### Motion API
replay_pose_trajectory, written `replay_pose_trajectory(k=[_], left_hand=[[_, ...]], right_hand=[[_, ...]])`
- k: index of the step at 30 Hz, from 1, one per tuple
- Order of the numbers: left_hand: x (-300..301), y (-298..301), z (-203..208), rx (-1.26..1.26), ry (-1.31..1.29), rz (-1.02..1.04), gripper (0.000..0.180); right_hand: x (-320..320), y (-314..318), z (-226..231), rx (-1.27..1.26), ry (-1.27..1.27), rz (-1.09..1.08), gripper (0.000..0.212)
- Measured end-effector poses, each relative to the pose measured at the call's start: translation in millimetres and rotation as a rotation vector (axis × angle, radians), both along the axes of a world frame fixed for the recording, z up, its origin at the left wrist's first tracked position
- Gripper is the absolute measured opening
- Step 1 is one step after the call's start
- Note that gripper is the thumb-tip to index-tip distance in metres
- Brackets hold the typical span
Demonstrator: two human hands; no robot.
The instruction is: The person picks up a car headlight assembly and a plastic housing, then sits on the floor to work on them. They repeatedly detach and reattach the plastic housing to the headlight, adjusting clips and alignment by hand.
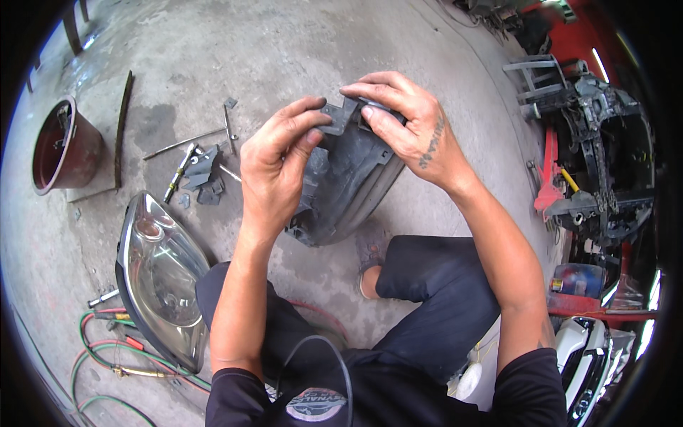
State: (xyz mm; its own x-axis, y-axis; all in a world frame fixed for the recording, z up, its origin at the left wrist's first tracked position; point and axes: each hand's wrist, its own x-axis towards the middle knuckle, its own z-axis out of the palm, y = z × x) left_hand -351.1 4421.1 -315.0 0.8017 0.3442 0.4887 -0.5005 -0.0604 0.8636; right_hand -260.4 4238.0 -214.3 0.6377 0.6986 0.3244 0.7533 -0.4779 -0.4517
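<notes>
A flat, dark grey plastic piece [343,116] is pinched between the thumb and fingers of my left hand [274,156]. My right hand [420,128] closes its thumb and fingers on a dark plastic edge right beside that piece. Whether the two parts are joined cannot be told. Below my hands lies a black headlight housing [356,178], back side up, partly covered by my left hand. A second headlight [171,270], with a clear lens facing up, rests on the floor by my left leg.
Broken grey plastic pieces [206,174], a ratchet [179,173] and a cross-shaped metal wrench [228,128] lie left of the housing. Farther left stands a dark red bucket [85,149]. Red and green hoses [89,349] coil at lower left. Stripped car parts [605,156] line the right.
</notes>
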Motion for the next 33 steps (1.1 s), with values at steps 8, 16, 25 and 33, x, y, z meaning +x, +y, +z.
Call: replay_pose_trajectory(k=[8,16,25,33], left_hand=[[-20.6,-19.7,-3.6,-0.06,0.07,0.049,0.023],[-22.2,-31.6,-14.1,-0.098,0.009,0.134,0.023],[-28.5,-39.2,-11.3,0.057,-0.017,0.274,0.021],[-39.6,-42.1,0.7,0.08,0.02,0.268,0.017]], right_hand=[[-7.0,-7.8,1.7,0.024,0.076,0.017,0.035],[-7.2,-17.4,1.4,0.011,0.08,0.038,0.033],[-9.1,-20.3,2.3,0.004,0.052,0.043,0.035],[-20.8,-30.5,-1.7,0.018,0.093,0.035,0.037]])
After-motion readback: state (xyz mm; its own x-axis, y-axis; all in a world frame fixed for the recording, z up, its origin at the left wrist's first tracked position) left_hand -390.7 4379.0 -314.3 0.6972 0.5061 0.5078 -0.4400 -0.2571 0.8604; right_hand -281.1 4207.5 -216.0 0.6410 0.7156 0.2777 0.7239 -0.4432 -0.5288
